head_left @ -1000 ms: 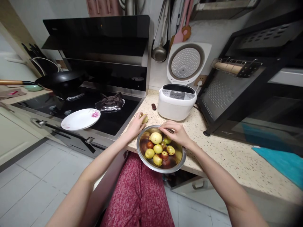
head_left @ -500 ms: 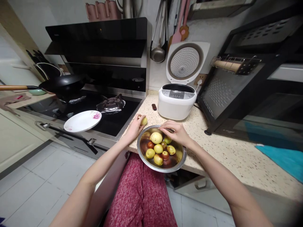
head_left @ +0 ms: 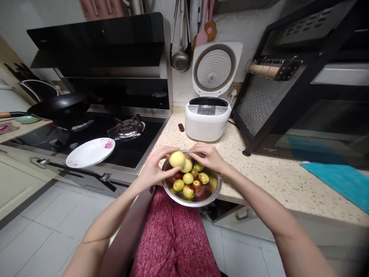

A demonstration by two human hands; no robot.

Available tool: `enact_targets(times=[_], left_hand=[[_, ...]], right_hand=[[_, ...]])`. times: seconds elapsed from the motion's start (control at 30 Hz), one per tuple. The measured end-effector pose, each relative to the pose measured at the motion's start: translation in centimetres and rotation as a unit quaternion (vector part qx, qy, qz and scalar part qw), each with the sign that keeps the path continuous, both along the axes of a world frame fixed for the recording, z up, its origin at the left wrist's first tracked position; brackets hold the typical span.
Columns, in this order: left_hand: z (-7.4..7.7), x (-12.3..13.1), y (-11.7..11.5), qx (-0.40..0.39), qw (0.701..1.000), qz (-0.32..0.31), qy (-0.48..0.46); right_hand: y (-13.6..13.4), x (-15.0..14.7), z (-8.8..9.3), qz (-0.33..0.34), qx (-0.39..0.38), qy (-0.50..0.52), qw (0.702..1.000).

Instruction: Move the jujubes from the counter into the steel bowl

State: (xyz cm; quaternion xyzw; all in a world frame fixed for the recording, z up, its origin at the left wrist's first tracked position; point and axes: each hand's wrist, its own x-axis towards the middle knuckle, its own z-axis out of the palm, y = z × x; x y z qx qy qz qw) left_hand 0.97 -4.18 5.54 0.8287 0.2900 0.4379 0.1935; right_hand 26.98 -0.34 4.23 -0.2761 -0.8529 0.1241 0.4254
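The left hand point(head_left: 154, 171) has its fingers point(head_left: 167, 151) clamped round a yellow-green fruit point(head_left: 177, 159), held over the far left rim of the metal bowl point(head_left: 215, 191) at the desk's point(head_left: 259, 173) near edge. The right hand point(head_left: 210, 157) sits just right of it, fingers bent close together; I cannot tell whether they grip anything

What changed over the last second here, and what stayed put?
The left hand carried the round yellow-green fruit from the speckled countertop beside the steel bowl to above its rim, still gripping it. The right hand stayed at the bowl's far rim.
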Motion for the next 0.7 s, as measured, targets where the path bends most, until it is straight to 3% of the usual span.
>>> enact_targets(times=[0.13,0.37,0.7], left_hand=[[0.7,0.7,-2.3,0.004,0.995,-0.055,0.080],[0.0,1.3,-2.7,0.015,0.986,-0.111,0.127],[-1.1,1.3,-1.9,0.044,0.989,-0.136,0.026]], right_hand=[[0.0,0.0,0.0,0.000,-0.001,-0.008,1.000],[0.2,0.1,-0.3,0.007,0.006,-0.013,1.000],[0.2,0.1,-0.2,0.009,0.009,-0.014,1.000]])
